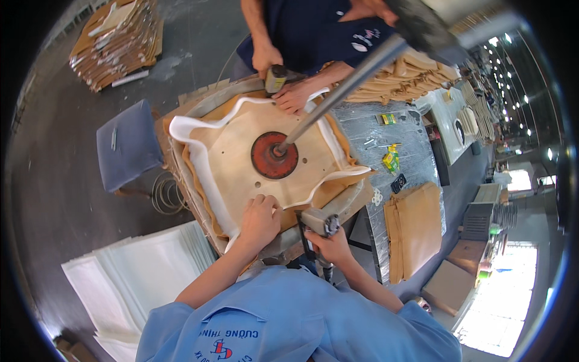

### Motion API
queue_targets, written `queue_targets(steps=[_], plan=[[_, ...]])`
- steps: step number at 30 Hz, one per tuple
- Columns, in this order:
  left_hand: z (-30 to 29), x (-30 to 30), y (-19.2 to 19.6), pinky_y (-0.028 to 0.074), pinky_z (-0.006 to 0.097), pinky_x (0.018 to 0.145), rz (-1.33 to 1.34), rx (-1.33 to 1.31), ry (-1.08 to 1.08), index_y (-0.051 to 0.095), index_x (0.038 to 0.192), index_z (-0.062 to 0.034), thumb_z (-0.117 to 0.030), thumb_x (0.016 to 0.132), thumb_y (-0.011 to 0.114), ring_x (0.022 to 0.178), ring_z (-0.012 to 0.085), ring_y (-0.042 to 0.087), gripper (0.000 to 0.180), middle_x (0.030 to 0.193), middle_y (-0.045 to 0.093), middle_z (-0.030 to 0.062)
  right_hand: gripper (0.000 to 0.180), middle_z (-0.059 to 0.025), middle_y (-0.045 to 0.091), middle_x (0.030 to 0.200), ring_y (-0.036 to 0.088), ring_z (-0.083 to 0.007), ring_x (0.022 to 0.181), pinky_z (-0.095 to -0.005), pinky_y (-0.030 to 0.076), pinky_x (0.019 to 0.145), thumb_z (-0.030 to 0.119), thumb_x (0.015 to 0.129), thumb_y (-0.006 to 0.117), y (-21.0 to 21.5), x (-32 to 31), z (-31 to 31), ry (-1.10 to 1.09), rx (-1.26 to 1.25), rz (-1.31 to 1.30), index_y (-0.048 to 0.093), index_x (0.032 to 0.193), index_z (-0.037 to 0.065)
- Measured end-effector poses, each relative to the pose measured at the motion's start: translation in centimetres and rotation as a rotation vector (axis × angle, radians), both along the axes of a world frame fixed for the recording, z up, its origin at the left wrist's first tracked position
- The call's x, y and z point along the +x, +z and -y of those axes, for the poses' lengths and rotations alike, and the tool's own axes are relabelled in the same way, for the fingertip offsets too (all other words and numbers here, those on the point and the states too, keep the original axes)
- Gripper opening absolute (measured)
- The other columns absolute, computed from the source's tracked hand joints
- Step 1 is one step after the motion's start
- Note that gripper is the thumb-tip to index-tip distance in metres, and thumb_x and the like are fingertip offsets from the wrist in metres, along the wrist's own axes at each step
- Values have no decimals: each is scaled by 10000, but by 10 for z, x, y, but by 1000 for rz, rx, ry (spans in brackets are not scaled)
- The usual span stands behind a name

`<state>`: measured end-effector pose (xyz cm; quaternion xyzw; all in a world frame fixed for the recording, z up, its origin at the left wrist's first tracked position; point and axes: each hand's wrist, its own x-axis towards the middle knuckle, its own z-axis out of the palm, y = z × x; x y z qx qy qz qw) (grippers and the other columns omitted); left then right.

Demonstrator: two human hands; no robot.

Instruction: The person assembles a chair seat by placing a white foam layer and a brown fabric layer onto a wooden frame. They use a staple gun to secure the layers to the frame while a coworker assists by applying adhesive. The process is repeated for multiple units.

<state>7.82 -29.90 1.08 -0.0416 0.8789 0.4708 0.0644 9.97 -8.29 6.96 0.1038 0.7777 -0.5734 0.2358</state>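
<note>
Right hand [332, 246] lower centre, grip wrapped round the handle of a staple gun [319, 221], nose at the near edge of the work; contact can't be told. Left hand [262, 223] just left of it, fingers bent on the near part of a pale wooden panel [232, 142]; can't tell whether that grip pinches anything. Panel sits mid-frame, few small holes, white padding [207, 175] and tan cover [354, 176] showing round its edges, red disc [274, 155] on its middle at the end of a metal rod [344, 93]. Top centre: co-worker's hand [266, 58] holds a second tool [275, 78] with a yellowish label, too small to read; co-worker's other hand [294, 96] on the far edge. Writing: light blue shirt [289, 314], bottom, has blue lettering and a red-and-blue emblem, upside down; navy shirt [307, 36] has a white print, illegible. Right of centre, film-covered worktop [356, 120]: yellow-green printed boxes [391, 160], folded tan pieces [416, 223]. Blue-topped stool [128, 145] left; white sheets [136, 271] lower left.
</note>
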Motion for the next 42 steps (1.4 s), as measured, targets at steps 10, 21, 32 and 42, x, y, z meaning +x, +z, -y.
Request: queue_targets(steps=[10, 21, 32, 42], plan=[[-93, -52, -17, 423, 495, 1036, -233, -214, -133, 731, 966, -56, -256, 793, 844, 1165, 378, 538, 288, 1144, 613, 155, 202, -23, 685, 830, 592, -91, 570, -272, 466, 488, 97, 934, 800, -1, -15, -84, -165, -123, -158, 721, 1093, 1], [-97, -61, -25, 372, 493, 1046, -186, -366, -140, 761, 883, -68, -357, 810, 859, 1198, 347, 495, 313, 1146, 595, 125, 193, 6, 651, 700, 573, -79, 540, -272, 447, 486, 159, 932, 827, -10, -49, -95, -57, -119, -110, 730, 1021, 17], [-102, -60, -31, 259, 513, 1232, -234, -197, -102, 834, 898, -68, -321, 868, 769, 1397, 344, 430, 263, 1353, 587, 116, 213, 1, 628, 638, 553, -92, 485, -284, 413, 451, 192, 914, 842, 7, -106, -77, 95, 77, 100, 734, 971, 17], [-111, -61, -44, 233, 526, 1255, -259, -123, 34, 807, 821, -75, -227, 858, 724, 1502, 352, 365, 177, 1466, 559, 92, 252, -2, 643, 663, 561, -96, 496, -301, 430, 465, 221, 901, 854, 9, -125, -66, 187, 263, 211, 742, 988, 13]])
